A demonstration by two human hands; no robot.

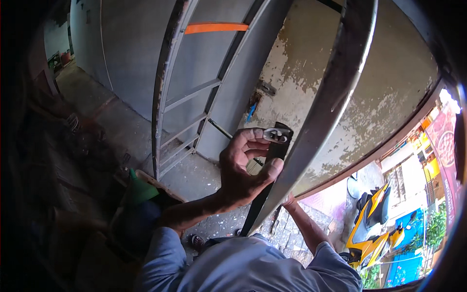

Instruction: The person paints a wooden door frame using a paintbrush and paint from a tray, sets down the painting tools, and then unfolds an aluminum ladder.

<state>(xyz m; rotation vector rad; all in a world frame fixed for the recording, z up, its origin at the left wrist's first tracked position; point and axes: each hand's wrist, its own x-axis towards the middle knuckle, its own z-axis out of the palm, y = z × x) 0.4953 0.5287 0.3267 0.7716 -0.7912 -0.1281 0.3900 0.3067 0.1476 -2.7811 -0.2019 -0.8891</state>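
My left hand [248, 163] is raised in the middle, its fingers curled and its thumb stretched against a dark metal bar [261, 207]. At the bar's upper end, a small silvery oval metal piece [278, 135] sits at my index fingertip. A long, pale metal rail [316, 131] slants past the thumb, from the top right down toward my body. My right hand [288, 200] is low at the rail's far side, touching it, with its fingers mostly hidden behind. To the left stands a metal ladder [191, 95] with one orange rung [216, 27].
Grey panels [131, 53] and a peeling wall [311, 63] with a latch [266, 87] stand ahead. At lower left, a green funnel-shaped thing [141, 189] is in a box [177, 194]. A yellow motor scooter [368, 228] is parked outside at right, near plants [436, 226].
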